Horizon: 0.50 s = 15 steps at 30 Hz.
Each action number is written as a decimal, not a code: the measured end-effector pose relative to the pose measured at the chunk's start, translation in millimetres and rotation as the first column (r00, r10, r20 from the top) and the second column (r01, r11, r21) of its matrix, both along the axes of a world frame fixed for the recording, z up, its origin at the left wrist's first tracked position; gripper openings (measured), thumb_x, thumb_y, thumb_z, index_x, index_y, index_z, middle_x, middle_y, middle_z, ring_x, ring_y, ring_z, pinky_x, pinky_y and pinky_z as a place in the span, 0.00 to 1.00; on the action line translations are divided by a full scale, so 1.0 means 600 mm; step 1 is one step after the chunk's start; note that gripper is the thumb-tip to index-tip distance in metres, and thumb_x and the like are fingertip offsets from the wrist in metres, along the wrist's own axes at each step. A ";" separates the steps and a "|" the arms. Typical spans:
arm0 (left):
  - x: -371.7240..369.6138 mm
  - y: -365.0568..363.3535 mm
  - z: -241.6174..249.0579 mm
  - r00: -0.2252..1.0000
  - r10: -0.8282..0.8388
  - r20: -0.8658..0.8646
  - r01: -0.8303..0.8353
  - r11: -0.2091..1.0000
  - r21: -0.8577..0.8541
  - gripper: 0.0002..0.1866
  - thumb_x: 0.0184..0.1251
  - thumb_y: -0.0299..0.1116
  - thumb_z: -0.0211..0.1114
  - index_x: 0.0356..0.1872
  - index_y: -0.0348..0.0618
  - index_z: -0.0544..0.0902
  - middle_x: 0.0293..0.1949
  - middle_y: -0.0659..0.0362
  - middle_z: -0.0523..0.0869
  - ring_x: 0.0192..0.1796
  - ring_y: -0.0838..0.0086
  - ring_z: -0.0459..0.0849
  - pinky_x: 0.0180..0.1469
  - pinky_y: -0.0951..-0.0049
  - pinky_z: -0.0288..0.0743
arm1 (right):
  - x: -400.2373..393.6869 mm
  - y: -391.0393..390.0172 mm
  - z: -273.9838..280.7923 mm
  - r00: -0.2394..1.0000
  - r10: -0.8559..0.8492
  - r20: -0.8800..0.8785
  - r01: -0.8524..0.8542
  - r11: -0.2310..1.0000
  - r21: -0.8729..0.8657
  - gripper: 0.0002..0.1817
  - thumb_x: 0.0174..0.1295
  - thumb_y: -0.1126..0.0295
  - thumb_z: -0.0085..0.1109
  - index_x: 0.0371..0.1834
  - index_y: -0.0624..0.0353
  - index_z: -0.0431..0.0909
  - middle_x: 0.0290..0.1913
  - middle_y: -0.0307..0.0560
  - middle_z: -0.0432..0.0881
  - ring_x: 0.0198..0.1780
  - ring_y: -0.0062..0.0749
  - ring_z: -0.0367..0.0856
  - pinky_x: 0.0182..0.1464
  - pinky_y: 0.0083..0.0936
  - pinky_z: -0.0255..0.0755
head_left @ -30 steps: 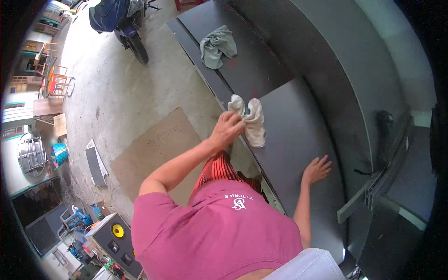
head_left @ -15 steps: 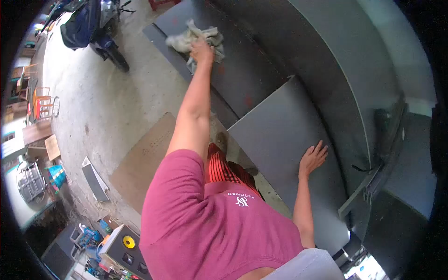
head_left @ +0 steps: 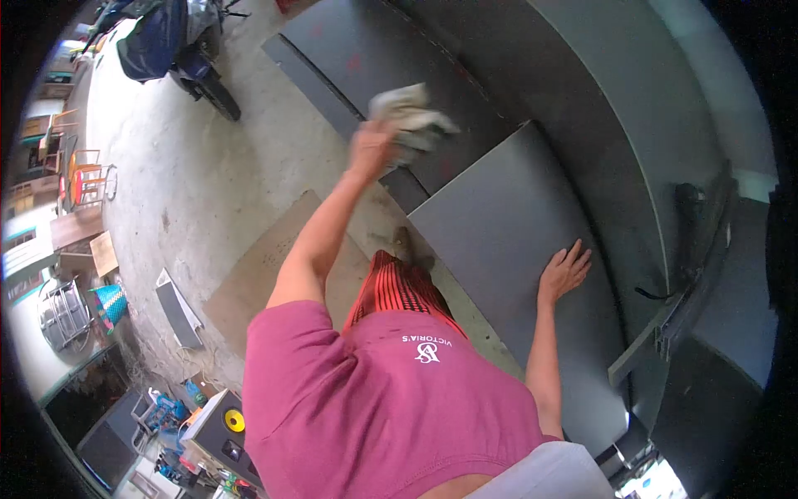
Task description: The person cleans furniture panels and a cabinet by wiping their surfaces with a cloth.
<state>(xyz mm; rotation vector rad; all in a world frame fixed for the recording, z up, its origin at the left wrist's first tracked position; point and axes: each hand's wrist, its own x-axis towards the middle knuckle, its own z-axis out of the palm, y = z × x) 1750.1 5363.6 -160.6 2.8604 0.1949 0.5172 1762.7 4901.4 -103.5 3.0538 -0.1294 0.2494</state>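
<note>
My left hand [head_left: 372,151] is closed on a crumpled pale cloth [head_left: 407,112], both blurred by motion. The cloth is over the long dark grey panel [head_left: 465,108], close to the narrow strip along its left edge. My right hand [head_left: 567,270] lies open on a lighter grey board [head_left: 490,216], fingers stretched out and palm down. That board overlaps the near part of the dark panel. Faint red marks show on the dark surface beyond the cloth.
A tall curved grey panel [head_left: 615,108] rises on the right. Brown cardboard [head_left: 258,258] lies on the concrete floor to the left. Farther off are a motorbike [head_left: 195,71], a metal fan [head_left: 65,314], orange chairs [head_left: 86,179] and a speaker box [head_left: 220,432] with a yellow cone.
My left hand has drawn the cloth nearer to me along the dark panel, from its far part toward the lighter board. My right hand stays in place on the board.
</note>
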 end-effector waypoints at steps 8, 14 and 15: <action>-0.299 0.239 0.152 0.536 0.843 0.038 -0.792 0.518 -0.323 0.19 0.49 0.34 0.64 0.43 0.37 0.77 0.38 0.46 0.82 0.41 0.54 0.81 0.46 0.59 0.72 | -0.005 -0.014 0.003 1.000 0.002 0.031 -0.002 1.000 0.016 0.24 0.69 0.56 0.34 0.67 0.47 0.57 0.69 0.57 0.53 0.68 0.62 0.50 0.63 0.57 0.49; -0.093 0.054 0.228 0.934 0.357 0.029 -0.322 0.872 -0.369 0.18 0.48 0.37 0.66 0.40 0.38 0.80 0.38 0.46 0.79 0.45 0.55 0.75 0.50 0.60 0.69 | -0.011 -0.008 -0.007 1.000 -0.007 0.018 0.006 0.998 0.064 0.25 0.68 0.58 0.36 0.68 0.48 0.56 0.69 0.58 0.51 0.68 0.62 0.49 0.63 0.59 0.47; -0.035 0.026 0.191 0.951 0.309 0.008 -0.286 0.889 -0.358 0.23 0.47 0.37 0.67 0.46 0.38 0.77 0.40 0.46 0.78 0.46 0.53 0.75 0.51 0.59 0.68 | -0.006 -0.003 -0.012 1.000 -0.019 0.024 0.017 0.996 0.083 0.25 0.68 0.58 0.37 0.68 0.48 0.56 0.69 0.57 0.51 0.68 0.62 0.48 0.64 0.59 0.46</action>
